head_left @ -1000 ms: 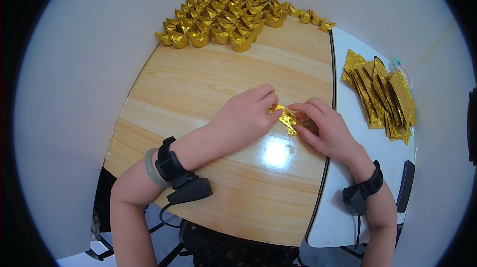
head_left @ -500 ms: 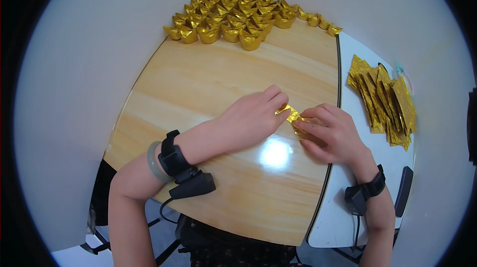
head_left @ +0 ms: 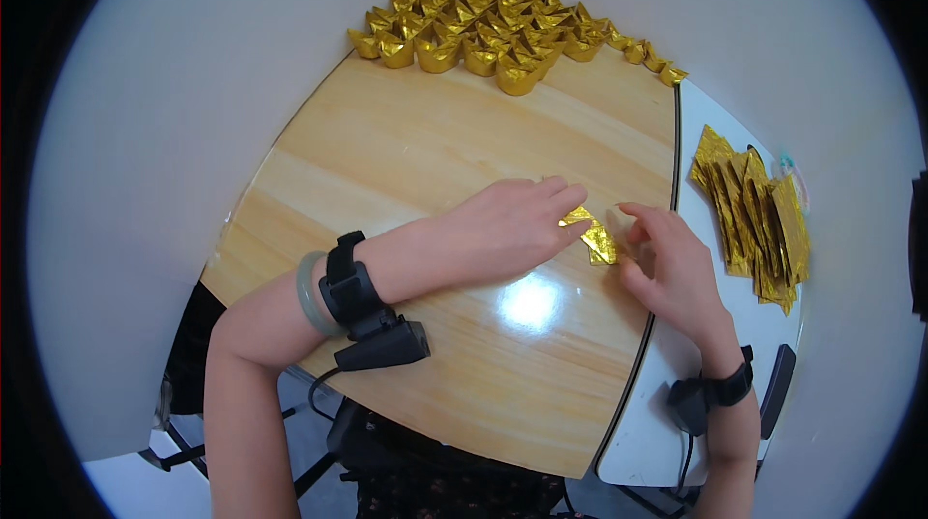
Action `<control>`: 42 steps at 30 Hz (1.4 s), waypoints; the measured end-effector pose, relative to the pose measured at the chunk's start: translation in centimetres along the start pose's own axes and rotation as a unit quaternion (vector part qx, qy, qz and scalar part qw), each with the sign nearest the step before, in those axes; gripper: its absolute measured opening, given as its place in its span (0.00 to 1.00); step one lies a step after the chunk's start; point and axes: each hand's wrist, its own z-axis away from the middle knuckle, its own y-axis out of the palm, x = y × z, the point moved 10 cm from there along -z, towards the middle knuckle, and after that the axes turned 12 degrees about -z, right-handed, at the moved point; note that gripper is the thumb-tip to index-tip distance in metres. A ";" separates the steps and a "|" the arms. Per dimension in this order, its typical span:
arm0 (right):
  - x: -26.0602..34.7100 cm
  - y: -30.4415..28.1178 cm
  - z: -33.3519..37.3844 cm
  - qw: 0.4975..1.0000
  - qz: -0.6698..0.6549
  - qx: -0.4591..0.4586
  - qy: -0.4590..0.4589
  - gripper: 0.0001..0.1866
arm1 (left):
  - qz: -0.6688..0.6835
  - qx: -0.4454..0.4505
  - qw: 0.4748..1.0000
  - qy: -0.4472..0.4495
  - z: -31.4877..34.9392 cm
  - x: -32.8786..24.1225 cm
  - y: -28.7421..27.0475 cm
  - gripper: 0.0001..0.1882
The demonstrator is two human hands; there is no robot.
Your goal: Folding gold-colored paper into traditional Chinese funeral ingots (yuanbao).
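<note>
A piece of gold foil paper, partly folded, is pinched at its far left end by my left hand. That hand's fingers cover part of the paper, and its near right end shows bare. Just right of the paper, my right hand has its thumb and forefinger apart with nothing between them. Both hands are over the right part of the wood-grain tabletop.
Many folded gold paper ingots stand in rows at the far edge. Flat folded gold sheets lie in an overlapping stack on the white table to the right. A dark oblong object lies near its right edge. Pale walls rise around.
My right hand has let go of the gold paper and opened, moving slightly right. My left hand still pinches the paper. The view has shifted a little.
</note>
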 end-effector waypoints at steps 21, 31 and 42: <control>-2.3 4.0 0.5 0.931 -0.316 0.179 0.026 0.15 | 0.224 0.066 0.972 0.029 0.3 1.7 1.4 0.29; 1.6 2.4 0.5 0.968 -0.201 0.124 -0.089 0.17 | 0.252 0.064 0.965 0.038 0.6 1.9 1.2 0.26; -0.4 2.0 0.5 0.970 -0.210 0.116 0.043 0.15 | 0.214 0.078 0.973 0.031 0.5 1.7 1.1 0.28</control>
